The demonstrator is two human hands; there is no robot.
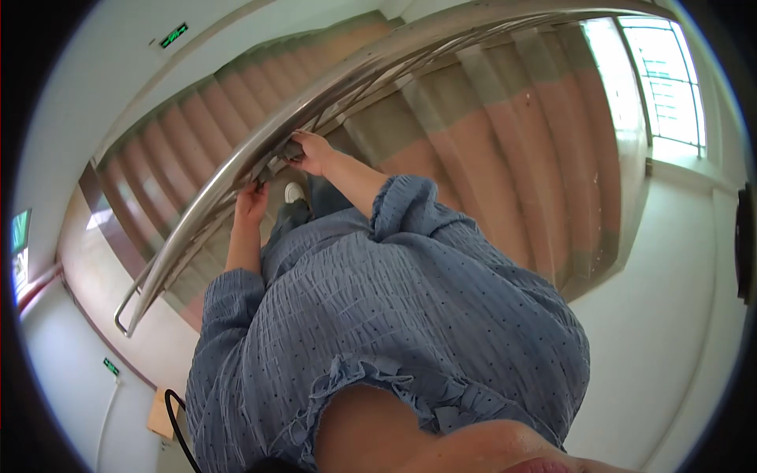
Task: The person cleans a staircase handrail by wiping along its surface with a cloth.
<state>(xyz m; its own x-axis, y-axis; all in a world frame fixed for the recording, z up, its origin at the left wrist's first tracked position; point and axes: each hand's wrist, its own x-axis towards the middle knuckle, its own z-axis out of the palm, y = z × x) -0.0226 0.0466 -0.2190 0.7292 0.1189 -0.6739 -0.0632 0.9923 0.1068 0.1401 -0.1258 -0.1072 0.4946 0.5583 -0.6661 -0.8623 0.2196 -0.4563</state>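
A steel handrail (225, 177) runs diagonally past both my hands. My right hand (314, 152) is closed on a dark grey, crumpled piece that looks like a cloth (290, 150), just under the rail. Lower and to the left, my left hand (251, 203) has its fingers closed at the other end of the same grey piece, beside the rail. The fingertips of both hands are partly hidden. A light-coloured shoe (294, 192) shows on the floor below, between my arms.
Brown stairs with grey-green edges rise on the right (489, 150) and beyond the rail on the left (189, 130). A bright barred window (670, 83) is at the upper right. Green exit signs hang on the white walls. The rail ends in a bent loop (126, 319).
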